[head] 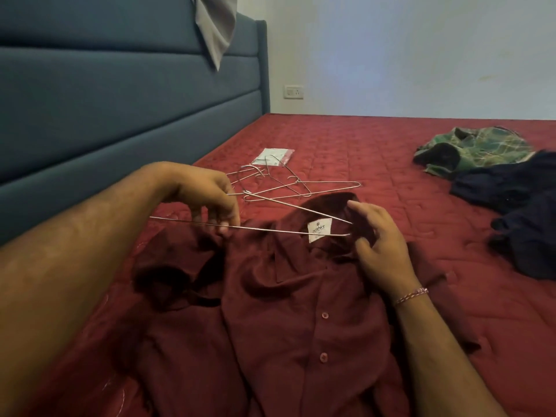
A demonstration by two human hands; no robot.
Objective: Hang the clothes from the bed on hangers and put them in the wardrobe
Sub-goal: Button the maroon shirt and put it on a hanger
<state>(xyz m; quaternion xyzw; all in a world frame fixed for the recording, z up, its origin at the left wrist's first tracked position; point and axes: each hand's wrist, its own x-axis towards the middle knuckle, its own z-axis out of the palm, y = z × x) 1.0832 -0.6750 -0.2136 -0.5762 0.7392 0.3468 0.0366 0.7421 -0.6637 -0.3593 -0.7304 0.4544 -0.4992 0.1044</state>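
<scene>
A maroon button-up shirt lies front-up on the red bed, its white neck label showing. My left hand pinches a thin metal hanger by its lower bar and holds it just above the collar. The hanger's right tip reaches into the collar opening. My right hand grips the collar at the shirt's right shoulder, thumb inside the neck. More metal hangers lie in a loose pile on the bed behind the shirt. A green patterned garment and a dark navy garment lie at the right.
A blue padded headboard runs along the left. A grey cloth hangs over its top. A small plastic packet lies behind the hangers. A pale wall with a switch plate stands behind the bed.
</scene>
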